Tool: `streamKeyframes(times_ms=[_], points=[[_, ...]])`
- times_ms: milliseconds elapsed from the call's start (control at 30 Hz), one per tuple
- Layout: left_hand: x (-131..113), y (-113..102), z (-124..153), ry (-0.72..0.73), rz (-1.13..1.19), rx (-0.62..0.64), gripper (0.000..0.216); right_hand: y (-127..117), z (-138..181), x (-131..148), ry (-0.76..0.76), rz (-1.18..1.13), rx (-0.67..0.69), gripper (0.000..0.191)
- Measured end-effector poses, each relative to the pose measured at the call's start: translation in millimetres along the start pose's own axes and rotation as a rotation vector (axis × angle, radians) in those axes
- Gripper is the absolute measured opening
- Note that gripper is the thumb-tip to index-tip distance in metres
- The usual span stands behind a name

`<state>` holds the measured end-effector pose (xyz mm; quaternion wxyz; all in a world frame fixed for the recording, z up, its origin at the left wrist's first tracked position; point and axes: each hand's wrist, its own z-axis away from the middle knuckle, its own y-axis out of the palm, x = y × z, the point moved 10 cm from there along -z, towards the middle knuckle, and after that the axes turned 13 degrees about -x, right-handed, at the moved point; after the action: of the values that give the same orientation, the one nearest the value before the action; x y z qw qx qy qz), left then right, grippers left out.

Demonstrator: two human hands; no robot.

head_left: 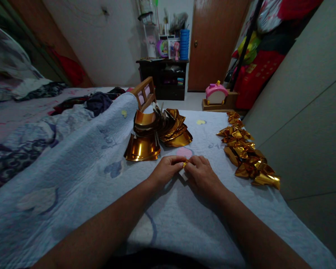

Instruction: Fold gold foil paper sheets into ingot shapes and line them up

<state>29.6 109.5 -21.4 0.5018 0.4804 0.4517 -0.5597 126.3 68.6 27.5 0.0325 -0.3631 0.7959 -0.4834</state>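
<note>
Both my hands meet over the pale blue cloth (100, 194), their fingertips pinching a small piece of gold foil paper (185, 164). Most of that piece is hidden by the fingers. My left hand (168, 169) grips it from the left, thumb and index finger together. From the other side my right hand (200, 171) closes on it with curled fingers. Just beyond my hands lie stacks of curved, flat gold foil sheets (144, 147). Off to the right, a row of folded gold foil pieces (243, 160) runs along the edge of the cloth.
A wooden chair back (145, 93) rises past the far edge. Rumpled clothes and bedding (72, 112) lie on the left. A pale panel (305, 112) borders the right side. Further back are a pink toy (216, 93), a dark cabinet (162, 80) and a brown door (215, 45).
</note>
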Motion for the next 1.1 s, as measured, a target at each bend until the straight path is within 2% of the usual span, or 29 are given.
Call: streamKeyframes(times_ms=[233, 333, 467, 533, 733, 1100], points=[[-24, -1, 4, 0.330, -0.481, -0.022, 0.028, 11, 4, 8, -0.041, -0.191, 0.092, 0.019], [-26, 1, 7, 0.403, -0.679, -0.003, 0.026, 11, 4, 6, -0.028, -0.226, 0.100, 0.015], [-26, -5, 6, 0.441, -0.837, -0.051, 0.027, 13, 3, 3, 0.002, -0.261, 0.113, 0.009], [-26, -7, 5, 0.450, -0.857, -0.054, 0.028, 15, 3, 1, 0.033, -0.269, 0.123, 0.010], [-23, 2, 2, 0.441, -0.800, 0.115, 0.027, 21, 2, -7, 0.132, -0.239, 0.123, 0.015], [-22, 2, 3, 0.434, -0.733, 0.185, 0.032, 29, 4, -20, 0.269, -0.048, 0.126, 0.010]])
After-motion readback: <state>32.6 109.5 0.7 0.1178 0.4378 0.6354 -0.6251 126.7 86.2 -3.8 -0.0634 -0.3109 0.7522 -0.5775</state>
